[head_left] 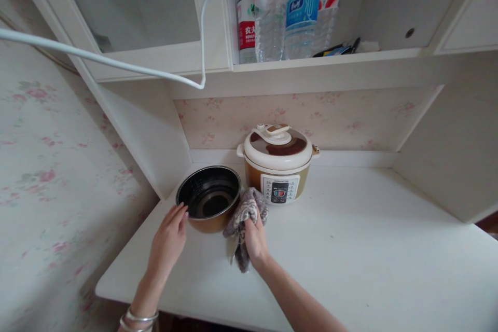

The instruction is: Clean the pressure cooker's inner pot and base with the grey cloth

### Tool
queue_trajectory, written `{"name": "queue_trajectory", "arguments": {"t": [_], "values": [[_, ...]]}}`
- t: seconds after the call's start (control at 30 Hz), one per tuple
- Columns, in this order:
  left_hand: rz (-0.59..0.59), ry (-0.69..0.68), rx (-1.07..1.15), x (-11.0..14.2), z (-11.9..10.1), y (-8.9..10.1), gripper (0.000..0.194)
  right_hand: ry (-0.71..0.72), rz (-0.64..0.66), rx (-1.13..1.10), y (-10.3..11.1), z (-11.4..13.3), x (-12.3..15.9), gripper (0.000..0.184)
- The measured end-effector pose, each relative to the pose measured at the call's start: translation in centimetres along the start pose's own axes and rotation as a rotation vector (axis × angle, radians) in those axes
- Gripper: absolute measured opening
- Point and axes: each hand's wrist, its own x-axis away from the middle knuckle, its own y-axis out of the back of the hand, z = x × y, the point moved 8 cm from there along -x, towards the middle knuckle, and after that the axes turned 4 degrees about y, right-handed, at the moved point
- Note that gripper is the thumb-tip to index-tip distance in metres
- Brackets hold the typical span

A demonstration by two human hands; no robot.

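A black-lined inner pot [212, 202] with a gold-brown outside stands upright on the white tabletop. My left hand [169, 233], with silver bangles at the wrist, is at the near left of its rim, fingers and thumb closed on the edge. In my right hand [254, 238] is a bunched grey-brown patterned cloth [249, 207], which lies against or very near the pot's right side; whether it touches cannot be told. Just behind the cloth sits a white and gold electric pressure cooker [278, 166], its brown-topped lid on and its control panel facing me.
Overhead, a white shelf [295, 65] carries several plastic water bottles [270, 26] and small items [342, 49]. A white cable [155, 70] hangs across the upper left. Cabinet side panels [447, 150] bound the tabletop [350, 259], and its front edge lies near me.
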Motion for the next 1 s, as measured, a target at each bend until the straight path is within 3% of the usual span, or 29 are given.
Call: {"name": "queue_trajectory", "arguments": {"t": [0.13,0.4,0.53,0.6,0.7,0.8,0.9,1.0], "values": [[0.027,0.037,-0.001,0.5,-0.3,-1.0,0.029,0.039,0.081,-0.024,-1.7,-0.8,0.8,0.068],[-0.027,0.042,-0.212,1.9,-6.0,0.5,0.024,0.021,0.184,-0.061,-4.0,-2.9,4.6,0.074],[-0.043,0.01,-0.187,2.6,-7.3,1.0,0.024,-0.012,0.233,-0.09,-3.8,-2.6,5.8,0.071],[-0.065,-0.036,-0.102,2.2,-6.8,1.5,0.024,-0.036,0.205,-0.091,-2.9,-2.2,5.5,0.069],[-0.095,-0.059,-0.004,0.9,-4.4,1.7,0.028,-0.035,0.115,-0.06,-0.9,-1.2,4.0,0.063],[-0.048,-0.059,0.011,-0.2,-1.6,0.5,0.032,0.003,0.025,-0.014,0.6,-0.4,2.0,0.059],[0.004,-0.065,0.047,-0.3,-0.6,-0.8,0.029,0.026,-0.005,0.006,0.7,-0.1,0.6,0.06],[-0.011,-0.048,0.049,0.1,-1.7,-0.6,0.027,0.034,0.037,-0.018,-0.6,-0.3,0.4,0.063]]}}
